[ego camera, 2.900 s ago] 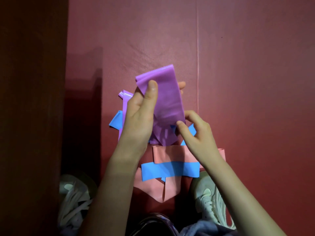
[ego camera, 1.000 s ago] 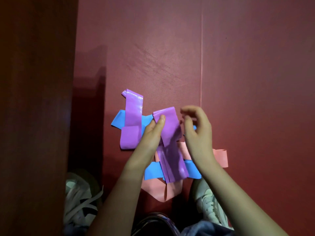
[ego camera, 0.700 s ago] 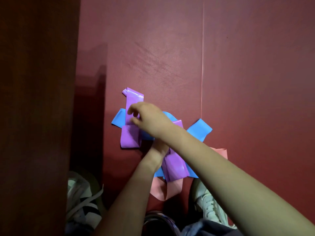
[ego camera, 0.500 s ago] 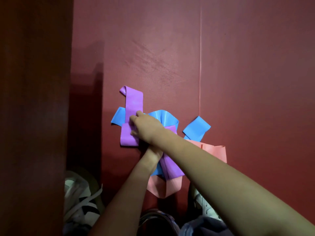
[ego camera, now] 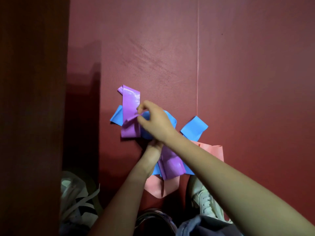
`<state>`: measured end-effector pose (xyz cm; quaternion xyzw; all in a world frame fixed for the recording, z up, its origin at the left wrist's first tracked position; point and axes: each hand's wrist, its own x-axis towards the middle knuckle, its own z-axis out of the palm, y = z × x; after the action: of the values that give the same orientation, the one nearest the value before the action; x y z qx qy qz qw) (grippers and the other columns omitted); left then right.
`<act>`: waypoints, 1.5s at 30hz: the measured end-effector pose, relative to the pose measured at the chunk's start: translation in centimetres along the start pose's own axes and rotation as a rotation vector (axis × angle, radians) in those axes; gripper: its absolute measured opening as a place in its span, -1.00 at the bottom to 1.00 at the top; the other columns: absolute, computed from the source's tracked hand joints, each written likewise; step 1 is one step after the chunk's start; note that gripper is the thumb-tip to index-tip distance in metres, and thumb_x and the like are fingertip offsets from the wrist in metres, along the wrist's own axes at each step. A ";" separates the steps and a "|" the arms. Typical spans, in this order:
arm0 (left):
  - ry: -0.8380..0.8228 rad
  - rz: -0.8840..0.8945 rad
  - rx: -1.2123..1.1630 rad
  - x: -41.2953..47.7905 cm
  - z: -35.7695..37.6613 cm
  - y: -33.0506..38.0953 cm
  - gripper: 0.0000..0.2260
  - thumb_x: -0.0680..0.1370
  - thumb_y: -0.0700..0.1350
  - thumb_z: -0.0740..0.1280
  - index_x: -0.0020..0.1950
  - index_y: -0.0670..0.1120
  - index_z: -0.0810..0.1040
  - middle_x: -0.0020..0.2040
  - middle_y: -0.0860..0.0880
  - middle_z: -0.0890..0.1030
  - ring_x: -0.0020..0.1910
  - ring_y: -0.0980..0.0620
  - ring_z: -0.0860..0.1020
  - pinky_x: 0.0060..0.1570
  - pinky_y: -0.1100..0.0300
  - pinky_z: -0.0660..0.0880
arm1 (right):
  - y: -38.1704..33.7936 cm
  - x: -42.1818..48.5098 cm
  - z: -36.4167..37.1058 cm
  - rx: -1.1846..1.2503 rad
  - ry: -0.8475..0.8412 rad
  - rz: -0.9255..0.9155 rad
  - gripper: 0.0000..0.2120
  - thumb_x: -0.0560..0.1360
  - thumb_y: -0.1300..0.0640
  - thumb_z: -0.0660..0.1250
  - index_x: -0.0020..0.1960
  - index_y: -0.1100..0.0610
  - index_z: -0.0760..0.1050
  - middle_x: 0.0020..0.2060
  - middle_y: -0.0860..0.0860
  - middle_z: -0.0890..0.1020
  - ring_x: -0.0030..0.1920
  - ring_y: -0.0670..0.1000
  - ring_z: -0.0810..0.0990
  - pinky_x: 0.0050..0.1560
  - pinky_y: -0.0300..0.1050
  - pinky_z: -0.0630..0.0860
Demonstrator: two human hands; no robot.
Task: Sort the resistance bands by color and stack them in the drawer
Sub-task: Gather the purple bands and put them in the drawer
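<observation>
Resistance bands [ego camera: 194,127] are heaped in a loose, mixed pile on the red mat [ego camera: 170,48], just below the middle of the frame, with no colour yet separated and none seen in a drawer. An upright purple band [ego camera: 130,103] lies at the left of the pile, its long axis running up and down the frame, and it is laid over a blue band [ego camera: 117,117].

The right hand [ego camera: 153,121] is reached in from the lower right, crossed above the left forearm, and the right edge of that purple band is pinched between thumb and fingertips, so that a crease is raised there. The band lies directly to the left of those fingers, and the right hand is judged the nearer of the two to it.

The left hand [ego camera: 152,149] is set lower, beside a second purple band [ego camera: 172,165]. Its fingers are covered by the right wrist, so it cannot be told whether anything is gripped. Pink bands [ego camera: 213,150] are spread beneath, toward the lower right.

A pull along the long axis, up or toward the right, is judged to be what frees the pinched band from the blue one.
</observation>
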<state>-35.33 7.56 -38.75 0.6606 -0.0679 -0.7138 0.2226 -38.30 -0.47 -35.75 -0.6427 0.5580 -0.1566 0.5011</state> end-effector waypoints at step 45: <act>-0.181 0.412 -0.109 -0.4 0.1 6.0 -0.74 0.61 -0.11 0.07 -0.01 0.06 0.55 -0.12 0.12 0.68 -0.03 0.13 0.61 0.02 0.29 0.51 | 0.7 -2.4 -4.0 0.263 0.365 0.157 -0.73 0.47 0.30 0.26 0.07 0.03 0.31 -0.28 -0.10 0.42 -0.30 -0.12 0.40 -0.08 -0.12 0.38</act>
<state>-34.06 2.37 -35.99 0.5529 -0.1823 -0.7123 0.3919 -42.51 -0.14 -33.68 -0.4874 0.6624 -0.3022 0.4819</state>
